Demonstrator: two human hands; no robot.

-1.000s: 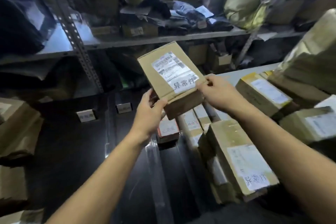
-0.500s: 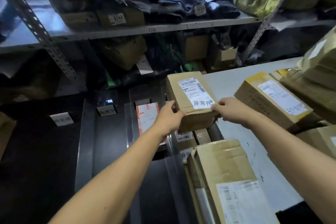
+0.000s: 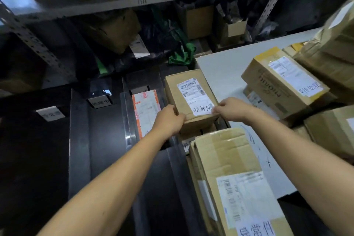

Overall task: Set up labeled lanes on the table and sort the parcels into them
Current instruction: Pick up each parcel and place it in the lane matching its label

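L hand (image 3: 169, 119) + R hand (image 3: 232, 108) both gripping near corners of small parcel (image 3: 188, 95) | parcel sits atop boxes in lane by white tabletop (image 3: 220, 71) edge | step: placing parcel in lane | next: prob. let go, fetch another | both arms stretched fwd, wrists low

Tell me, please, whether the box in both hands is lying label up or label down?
Label up: the cardboard box shows its shipping label and handwritten sticker on top, while the left hand and right hand grip its near corners.
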